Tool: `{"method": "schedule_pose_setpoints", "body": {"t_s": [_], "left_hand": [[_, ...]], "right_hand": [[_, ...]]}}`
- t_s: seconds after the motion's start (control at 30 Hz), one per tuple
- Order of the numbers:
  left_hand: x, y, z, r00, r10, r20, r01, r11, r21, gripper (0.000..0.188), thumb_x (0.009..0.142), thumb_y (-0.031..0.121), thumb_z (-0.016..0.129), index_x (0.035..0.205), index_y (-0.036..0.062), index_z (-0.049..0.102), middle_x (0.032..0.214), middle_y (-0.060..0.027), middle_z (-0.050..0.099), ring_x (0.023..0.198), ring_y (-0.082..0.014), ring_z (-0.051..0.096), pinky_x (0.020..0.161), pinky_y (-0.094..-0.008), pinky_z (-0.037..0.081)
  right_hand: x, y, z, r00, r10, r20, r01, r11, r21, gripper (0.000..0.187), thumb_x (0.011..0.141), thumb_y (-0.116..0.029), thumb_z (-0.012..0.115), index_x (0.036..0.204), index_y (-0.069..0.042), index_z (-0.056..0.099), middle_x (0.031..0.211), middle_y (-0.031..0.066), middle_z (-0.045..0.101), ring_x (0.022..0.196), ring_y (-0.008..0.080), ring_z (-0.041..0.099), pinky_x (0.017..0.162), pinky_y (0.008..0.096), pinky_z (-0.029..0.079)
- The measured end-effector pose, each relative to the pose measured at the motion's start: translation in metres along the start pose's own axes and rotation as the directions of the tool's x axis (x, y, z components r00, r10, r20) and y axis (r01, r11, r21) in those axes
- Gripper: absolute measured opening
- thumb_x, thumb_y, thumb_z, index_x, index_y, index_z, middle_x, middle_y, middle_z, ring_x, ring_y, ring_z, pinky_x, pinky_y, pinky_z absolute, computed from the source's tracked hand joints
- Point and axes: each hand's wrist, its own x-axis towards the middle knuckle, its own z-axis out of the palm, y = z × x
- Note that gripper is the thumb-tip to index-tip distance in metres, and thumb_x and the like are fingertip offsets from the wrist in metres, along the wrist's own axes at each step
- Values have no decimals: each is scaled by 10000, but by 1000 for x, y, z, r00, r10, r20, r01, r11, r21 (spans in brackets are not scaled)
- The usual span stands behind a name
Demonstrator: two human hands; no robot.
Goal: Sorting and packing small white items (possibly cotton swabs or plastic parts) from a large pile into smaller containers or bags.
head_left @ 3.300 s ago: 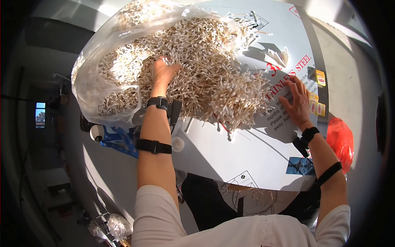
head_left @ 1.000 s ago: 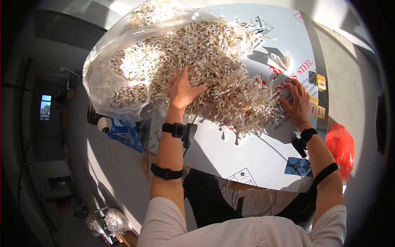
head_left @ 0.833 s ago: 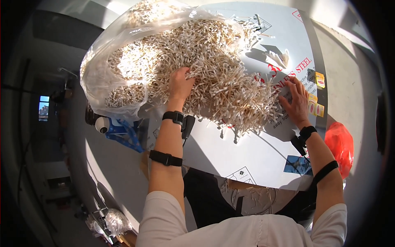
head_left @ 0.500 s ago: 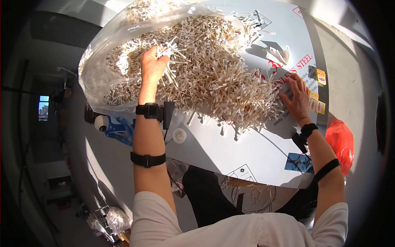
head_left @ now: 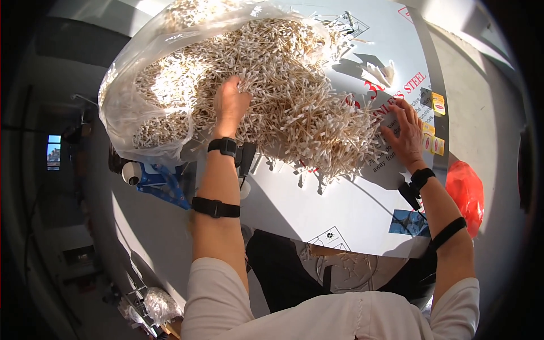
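A big heap of cotton swabs [head_left: 294, 96] with white tips and pale sticks spills from a clear plastic bag [head_left: 116, 107] across the table. My left hand [head_left: 231, 106] is down at the heap near the bag's mouth, its fingers curled round some swabs. Its fingertips are partly hidden among the sticks. At the heap's right edge, my right hand [head_left: 407, 133] rests with fingers spread on the printed metal-look sheet [head_left: 294, 209], holding nothing. Its fingertips lie close beside the outermost swabs.
Small yellow packets [head_left: 437, 103] lie along the sheet's right edge, above a red plastic bag [head_left: 464, 195]. A crumpled white piece [head_left: 378, 73] is at the far right. A blue-and-white container [head_left: 144, 174] stands left of my forearm, and a blue card [head_left: 409, 222] lies near the front edge.
My left hand, which held a fanned bunch of swabs above the heap, has moved right and slightly nearer, down onto the heap. My right hand has hardly moved.
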Motion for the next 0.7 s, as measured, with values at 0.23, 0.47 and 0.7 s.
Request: {"method": "schedule_pose_setpoints", "body": {"t_s": [0.23, 0.47, 0.7], "left_hand": [[18, -3, -48, 981, 47, -187, -90, 970, -226, 257, 681, 74, 690, 934, 58, 644, 830, -159, 683, 782, -323, 662, 687, -391, 496], [2, 24, -31, 996, 80, -29, -82, 994, -72, 260, 682, 108, 676, 928, 40, 633, 859, -196, 673, 852, -361, 655, 730, -409, 496], [1, 52, -7, 993, 116, 1, -110, 939, -326, 212, 709, 138, 680, 898, 47, 651, 796, -181, 667, 757, -313, 660, 683, -386, 496]], "right_hand": [[2, -5, -1, 1000, 21, 23, -21, 999, 25, 518, 765, -305, 665, 1225, -120, 513, 1372, 69, 426, 1287, 282, 387, 1061, 437, 277], [2, -1, 3, 1000, 17, 3, -17, 1000, 3, 528, 738, -282, 709, 1208, -130, 521, 1358, 61, 433, 1275, 297, 389, 1035, 437, 294], [-1, 3, 2, 999, 39, 18, -40, 999, 4, 531, 734, -287, 711, 1207, -134, 523, 1367, 65, 428, 1287, 298, 378, 1039, 441, 289]]}}
